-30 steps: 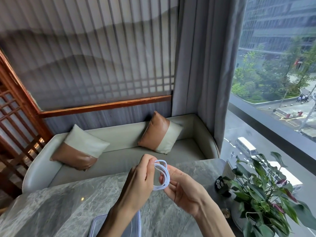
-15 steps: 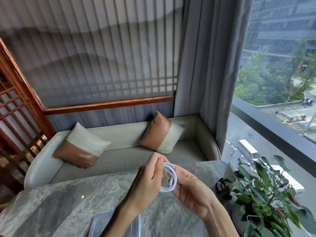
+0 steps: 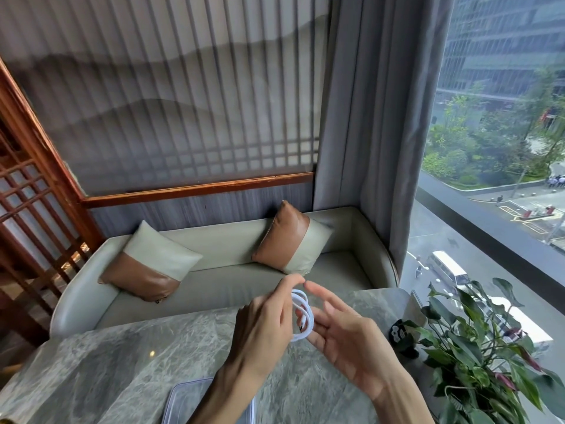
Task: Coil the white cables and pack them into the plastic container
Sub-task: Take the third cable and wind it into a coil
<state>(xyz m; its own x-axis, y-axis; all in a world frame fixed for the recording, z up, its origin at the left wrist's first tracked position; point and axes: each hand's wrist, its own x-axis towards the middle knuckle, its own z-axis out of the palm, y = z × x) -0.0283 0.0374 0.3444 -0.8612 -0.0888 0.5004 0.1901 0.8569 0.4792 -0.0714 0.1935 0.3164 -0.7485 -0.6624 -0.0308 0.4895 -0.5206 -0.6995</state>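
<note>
A white cable (image 3: 305, 313) wound into a small coil hangs in the air above the marble table (image 3: 107, 368). My left hand (image 3: 263, 325) grips the coil, thumb and fingers curled round its left side. My right hand (image 3: 345, 335) is just right of the coil, fingers straight and spread, fingertips touching its loops. The cable's dark plug end shows inside the coil. A clear plastic container (image 3: 189, 402) lies at the bottom edge, partly hidden under my left forearm.
A potted green plant (image 3: 483, 347) stands at the table's right edge, with a small dark figurine (image 3: 397, 332) beside it. A pale sofa (image 3: 232, 280) with two cushions runs behind the table. A window fills the right side.
My right hand's fingers have opened out and straightened beside the coil. The left hand keeps hold of the coil, which sits a little higher between the hands.
</note>
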